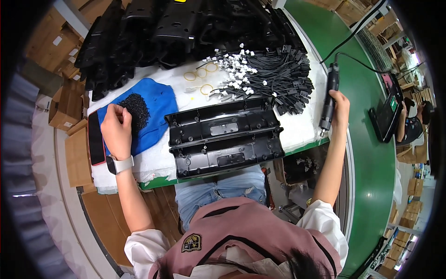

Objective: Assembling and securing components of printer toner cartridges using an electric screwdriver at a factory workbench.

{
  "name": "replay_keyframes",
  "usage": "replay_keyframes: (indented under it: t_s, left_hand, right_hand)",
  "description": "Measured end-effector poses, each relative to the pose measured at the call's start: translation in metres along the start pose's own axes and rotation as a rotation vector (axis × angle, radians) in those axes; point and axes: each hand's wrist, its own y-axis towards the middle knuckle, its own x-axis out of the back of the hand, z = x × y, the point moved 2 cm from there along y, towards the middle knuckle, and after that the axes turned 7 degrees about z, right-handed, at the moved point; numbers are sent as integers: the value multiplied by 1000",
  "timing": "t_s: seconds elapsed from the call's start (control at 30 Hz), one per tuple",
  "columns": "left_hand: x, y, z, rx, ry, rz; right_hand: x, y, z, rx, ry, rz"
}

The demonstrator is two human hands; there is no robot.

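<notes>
My left hand [116, 128] is closed in a pinch at the left edge of a heap of tiny black screws [138, 109]; what its fingertips hold is too small to make out. Under the heap lies a blue cloth [162, 98]. Out on the right, my right hand [340, 108] is wrapped round a black electric screwdriver [331, 88], its bit pointing down toward me and its cable running up. Between my hands, two long black plastic housings [223, 122] lie side by side, hollow side up, with screw posts inside.
A bundle of black cables with white connectors [274, 76] lies behind the housings, rubber bands [201, 73] beside it. Black plastic parts [172, 28] are piled at the back. A phone [96, 139] rests left of the cloth. Another person [411, 125] works far right.
</notes>
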Motion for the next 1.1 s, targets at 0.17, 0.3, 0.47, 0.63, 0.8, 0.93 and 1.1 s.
replay_keyframes:
  t_s: [0.17,0.3,0.47,0.63,0.8,0.93,1.1]
  left_hand:
    - [5,2,4,38,-119,-23]
    - [6,2,6,58,-43,1]
    - [8,0,12,7,33,-7]
    - [7,-15,-22,66,-500,20]
    - [3,-54,-128,75,-1058,485]
    - [-1,-65,-169,-46,-1282,778]
    - [-4,-63,-167,7,-1404,877]
  right_hand:
    - [-14,-28,47,275,493,213]
    - [-34,-51,83,468,544,330]
    - [-57,-79,119,528,528,367]
    - [-86,-105,138,421,658,605]
    - [-117,-124,139,853,932,923]
    - [-127,-136,143,998,1077,1008]
    - [-131,-144,137,911,1048,944]
